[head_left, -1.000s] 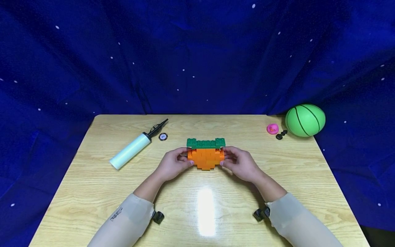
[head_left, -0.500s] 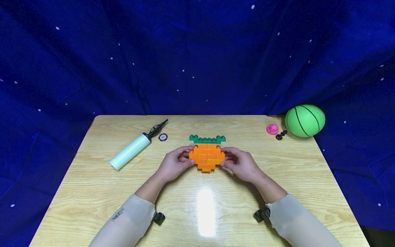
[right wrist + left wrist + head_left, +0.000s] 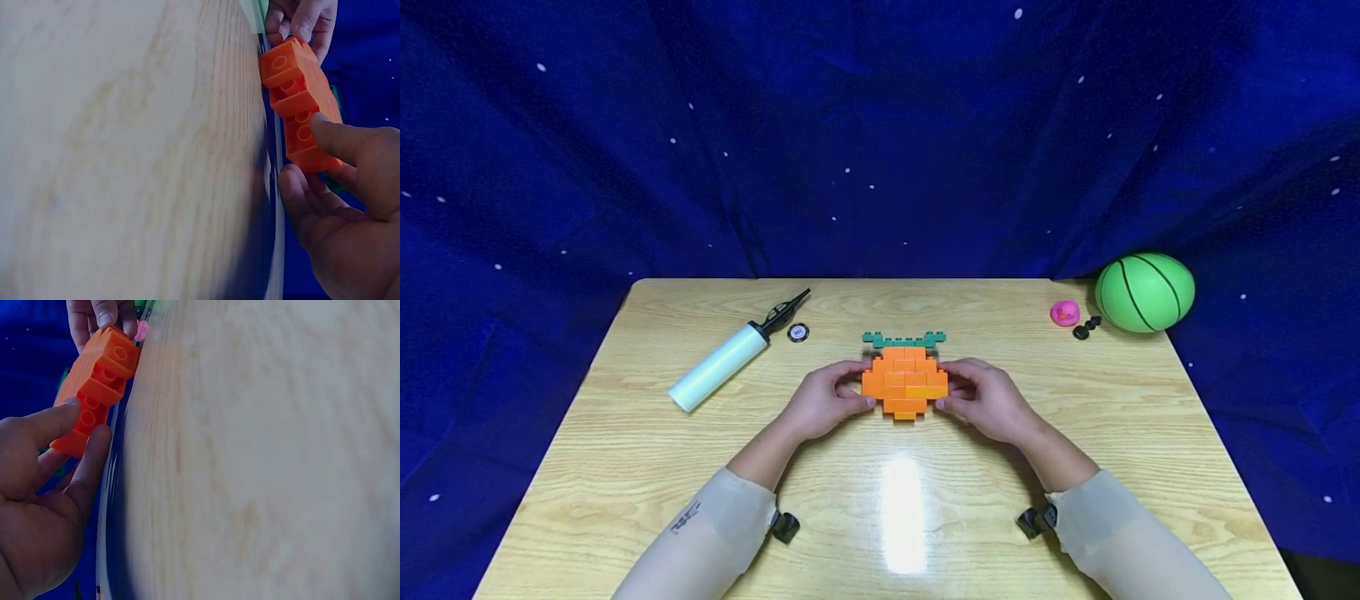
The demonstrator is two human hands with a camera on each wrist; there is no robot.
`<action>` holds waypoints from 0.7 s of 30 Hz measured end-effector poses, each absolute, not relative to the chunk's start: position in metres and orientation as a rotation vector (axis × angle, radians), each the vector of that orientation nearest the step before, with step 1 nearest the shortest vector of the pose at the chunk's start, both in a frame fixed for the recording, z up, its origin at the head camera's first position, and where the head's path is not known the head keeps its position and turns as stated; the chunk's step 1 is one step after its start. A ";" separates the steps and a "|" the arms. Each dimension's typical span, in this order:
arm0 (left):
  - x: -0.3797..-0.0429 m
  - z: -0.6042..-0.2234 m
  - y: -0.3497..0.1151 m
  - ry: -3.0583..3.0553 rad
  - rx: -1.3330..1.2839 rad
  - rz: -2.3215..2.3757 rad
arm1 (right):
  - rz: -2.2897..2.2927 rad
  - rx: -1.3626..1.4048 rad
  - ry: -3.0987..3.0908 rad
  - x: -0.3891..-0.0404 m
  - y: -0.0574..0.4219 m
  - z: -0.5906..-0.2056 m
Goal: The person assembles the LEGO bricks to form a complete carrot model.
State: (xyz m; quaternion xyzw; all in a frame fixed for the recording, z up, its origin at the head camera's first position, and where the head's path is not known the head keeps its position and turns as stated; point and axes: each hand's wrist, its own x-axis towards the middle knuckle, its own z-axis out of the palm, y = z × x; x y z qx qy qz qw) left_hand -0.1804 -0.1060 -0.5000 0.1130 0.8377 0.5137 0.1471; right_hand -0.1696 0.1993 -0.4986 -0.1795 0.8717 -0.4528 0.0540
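A toy-brick model (image 3: 905, 385) is at the middle of the head view. Its body is stepped orange bricks, narrowing to a small block at the bottom, and green bricks (image 3: 904, 342) run across the top. My left hand (image 3: 823, 406) grips its left side, thumb on the front face and fingers behind. On the opposite side my right hand (image 3: 992, 406) pinches it the same way. Both wrist views show the orange underside (image 3: 103, 378) with hollow tubes, held off the tabletop. Green parts are mostly hidden there.
A white hand pump (image 3: 718, 367) with a black nozzle lies left on the wooden table (image 3: 625, 500), beside a round chip (image 3: 798, 332). At the back right are a pink rubber duck (image 3: 1065, 313), a small black object (image 3: 1082, 331) and a green ball (image 3: 1145, 292). Blue curtain surrounds.
The brick model has tipped back between my hands: its orange front now faces up towards the head camera, and the green studs show less from above. Both hands stay in nearly the same place.
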 end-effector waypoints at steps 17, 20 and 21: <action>-0.182 -0.501 -0.106 2.491 0.412 1.240 | -1.156 -0.587 2.667 -0.170 0.203 -0.501; -0.182 -0.503 -0.106 2.480 0.415 1.239 | -1.150 -0.574 2.659 -0.171 0.204 -0.501; -0.182 -0.504 -0.106 2.475 0.412 1.244 | -1.152 -0.567 2.656 -0.171 0.204 -0.501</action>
